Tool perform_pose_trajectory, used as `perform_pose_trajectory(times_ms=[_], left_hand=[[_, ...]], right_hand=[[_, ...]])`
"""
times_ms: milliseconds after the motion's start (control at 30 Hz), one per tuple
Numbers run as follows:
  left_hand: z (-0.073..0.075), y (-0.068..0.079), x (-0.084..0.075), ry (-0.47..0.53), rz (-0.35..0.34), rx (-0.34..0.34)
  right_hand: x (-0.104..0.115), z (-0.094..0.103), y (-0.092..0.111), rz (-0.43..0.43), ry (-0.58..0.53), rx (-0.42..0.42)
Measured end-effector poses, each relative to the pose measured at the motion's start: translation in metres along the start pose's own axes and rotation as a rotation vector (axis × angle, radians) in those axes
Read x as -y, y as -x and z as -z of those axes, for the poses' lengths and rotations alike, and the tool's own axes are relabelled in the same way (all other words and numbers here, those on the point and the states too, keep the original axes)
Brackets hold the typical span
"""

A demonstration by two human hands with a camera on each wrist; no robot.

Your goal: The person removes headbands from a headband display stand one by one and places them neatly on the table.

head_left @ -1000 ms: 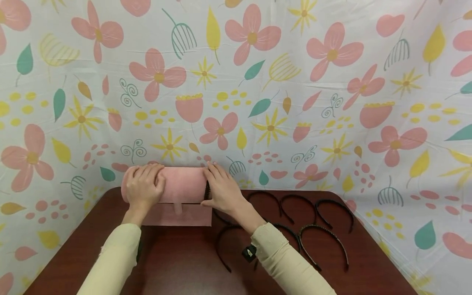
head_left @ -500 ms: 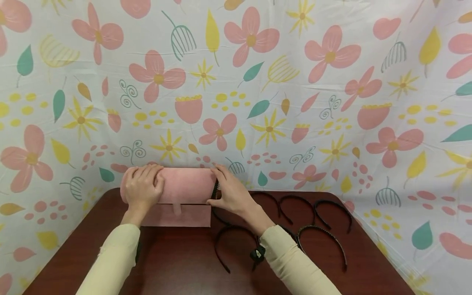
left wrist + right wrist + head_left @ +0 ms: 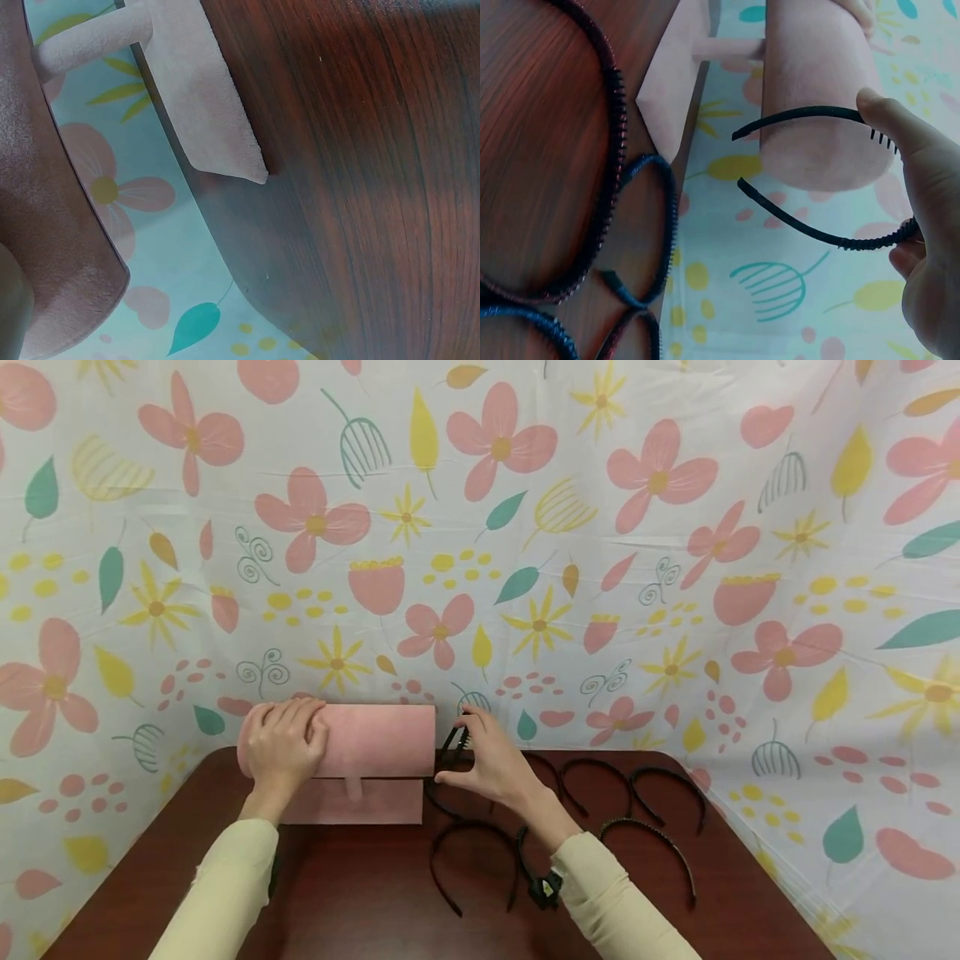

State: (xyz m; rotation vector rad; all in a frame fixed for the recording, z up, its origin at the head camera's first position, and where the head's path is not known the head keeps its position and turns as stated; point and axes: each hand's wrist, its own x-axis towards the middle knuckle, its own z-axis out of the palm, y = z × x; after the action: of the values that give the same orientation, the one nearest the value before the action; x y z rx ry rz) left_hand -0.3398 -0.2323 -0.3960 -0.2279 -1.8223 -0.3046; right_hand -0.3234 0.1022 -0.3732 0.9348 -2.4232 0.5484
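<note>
A pink, fabric-covered headband stand has a thick horizontal roll (image 3: 382,739), a short post (image 3: 352,787) and a flat base (image 3: 390,803). My left hand (image 3: 287,745) grips the roll near its left end, fingers curled over the top. Just beyond the right end, my right hand (image 3: 497,762) pinches a black toothed headband (image 3: 802,114) between thumb and fingers. In the right wrist view, the headband's two tips point toward the roll, and its arc lies apart from the roll's end. The left wrist view shows mostly the roll (image 3: 52,172) and base (image 3: 199,97).
Several dark headbands lie on the brown table (image 3: 360,893) to the right, such as a plain one (image 3: 474,824) and a beaded one (image 3: 660,837). One has a black ornament (image 3: 545,890) under my right forearm. A floral cloth (image 3: 525,527) hangs behind the table.
My right hand has moved right with the black headband, from around the roll's right end to just past it. My left hand stays on the roll.
</note>
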Motion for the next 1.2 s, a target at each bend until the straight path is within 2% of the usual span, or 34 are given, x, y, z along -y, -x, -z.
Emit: perform_pose_trajectory(times_ms=[167, 567, 667, 933, 1200], left_hand=[[0.001, 0.0, 0.0, 0.005, -0.004, -0.006], [0.002, 0.002, 0.0, -0.006, -0.01, 0.025], [0.0, 0.002, 0.0, 0.002, -0.009, 0.005], [0.002, 0.001, 0.0, -0.004, -0.013, 0.004], [0.002, 0.0, -0.002, 0.005, -0.011, -0.002]], right_hand=[[-0.007, 0.006, 0.009, -0.013, -0.017, -0.025], [-0.027, 0.011, 0.033, -0.037, 0.002, -0.068], [-0.03, 0.016, 0.037, -0.044, 0.01, -0.091], [-0.037, 0.029, 0.048, -0.06, 0.069, -0.141], [-0.049, 0.046, 0.064, -0.121, 0.115, -0.158]])
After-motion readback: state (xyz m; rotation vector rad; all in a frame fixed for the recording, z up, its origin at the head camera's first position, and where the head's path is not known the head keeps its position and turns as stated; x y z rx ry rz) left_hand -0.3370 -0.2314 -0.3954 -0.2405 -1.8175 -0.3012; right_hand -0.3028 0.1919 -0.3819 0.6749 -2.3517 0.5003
